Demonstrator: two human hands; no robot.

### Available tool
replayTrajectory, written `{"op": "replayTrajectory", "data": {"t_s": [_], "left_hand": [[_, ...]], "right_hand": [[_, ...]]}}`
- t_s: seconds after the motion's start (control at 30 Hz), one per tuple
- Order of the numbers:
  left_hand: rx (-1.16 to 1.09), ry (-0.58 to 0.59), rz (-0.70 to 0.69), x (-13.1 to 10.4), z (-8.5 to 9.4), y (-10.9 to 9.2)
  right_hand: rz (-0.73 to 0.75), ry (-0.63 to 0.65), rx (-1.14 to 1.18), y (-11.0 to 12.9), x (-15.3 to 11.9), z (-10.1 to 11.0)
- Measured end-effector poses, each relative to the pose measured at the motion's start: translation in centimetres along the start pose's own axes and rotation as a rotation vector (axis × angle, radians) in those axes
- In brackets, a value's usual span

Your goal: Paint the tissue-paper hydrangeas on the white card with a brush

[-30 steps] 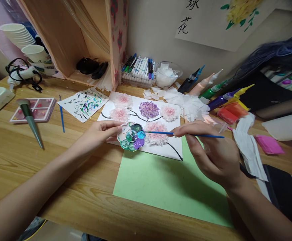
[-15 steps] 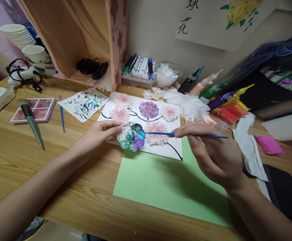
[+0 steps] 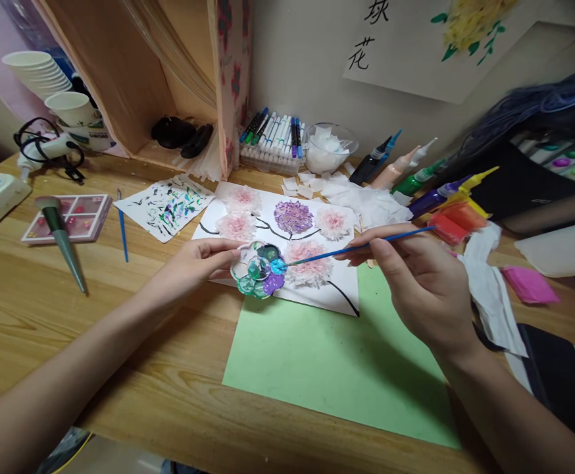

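My left hand (image 3: 208,262) pinches the edge of a flower-shaped paint palette (image 3: 256,287), which carries green, purple, blue and white paint. Between the fingers of my right hand (image 3: 416,276) is a thin blue paintbrush (image 3: 354,248); its tip touches the bright blue paint in the palette's right well. Behind and partly under the palette lies a white sheet (image 3: 343,296) with black painted stems. On it are several fluffy pink paper flowers (image 3: 334,222) and one purple flower (image 3: 293,216). A green sheet (image 3: 327,368) extends below my right hand.
Paint-smeared paper (image 3: 169,204), another blue brush (image 3: 122,230) and a large makeup brush (image 3: 63,240) on a pink case (image 3: 90,217) lie left. Behind are markers (image 3: 272,135), a glass bowl (image 3: 331,148), torn tissue (image 3: 371,201) and paint bottles (image 3: 418,178). Pink packet (image 3: 531,283) at right.
The brush has tilted, its back end rising, and its tip has shifted slightly within the blue well. My right hand has turned with it; my left hand and the palette stay nearly still.
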State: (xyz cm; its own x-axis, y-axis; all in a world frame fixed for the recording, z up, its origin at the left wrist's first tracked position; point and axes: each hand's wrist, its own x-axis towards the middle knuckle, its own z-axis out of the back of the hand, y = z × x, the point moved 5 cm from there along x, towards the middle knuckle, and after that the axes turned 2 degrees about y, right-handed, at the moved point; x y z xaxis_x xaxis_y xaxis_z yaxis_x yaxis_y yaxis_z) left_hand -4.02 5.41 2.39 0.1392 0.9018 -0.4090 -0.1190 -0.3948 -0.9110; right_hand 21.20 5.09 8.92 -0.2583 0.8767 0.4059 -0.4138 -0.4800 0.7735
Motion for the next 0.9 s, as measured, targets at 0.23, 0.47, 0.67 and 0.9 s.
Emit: {"op": "replayTrajectory", "data": {"t_s": [0.23,0.47,0.67,0.9], "left_hand": [[-0.034,0.015,0.006,0.0,0.0,0.2],[-0.044,0.003,0.024,0.0,0.0,0.0],[-0.038,-0.018,0.027,-0.1,0.0,0.0],[-0.015,-0.021,0.015,0.0,0.1,0.1]], "right_hand": [[-0.088,-0.05,0.039,-0.7,0.4,0.2],[-0.042,-0.107,0.078,-0.3,0.3,0.8],[-0.007,-0.018,0.01,0.0,0.0,0.5],[0.022,-0.066,0.02,0.3,-0.1,0.9]]}}
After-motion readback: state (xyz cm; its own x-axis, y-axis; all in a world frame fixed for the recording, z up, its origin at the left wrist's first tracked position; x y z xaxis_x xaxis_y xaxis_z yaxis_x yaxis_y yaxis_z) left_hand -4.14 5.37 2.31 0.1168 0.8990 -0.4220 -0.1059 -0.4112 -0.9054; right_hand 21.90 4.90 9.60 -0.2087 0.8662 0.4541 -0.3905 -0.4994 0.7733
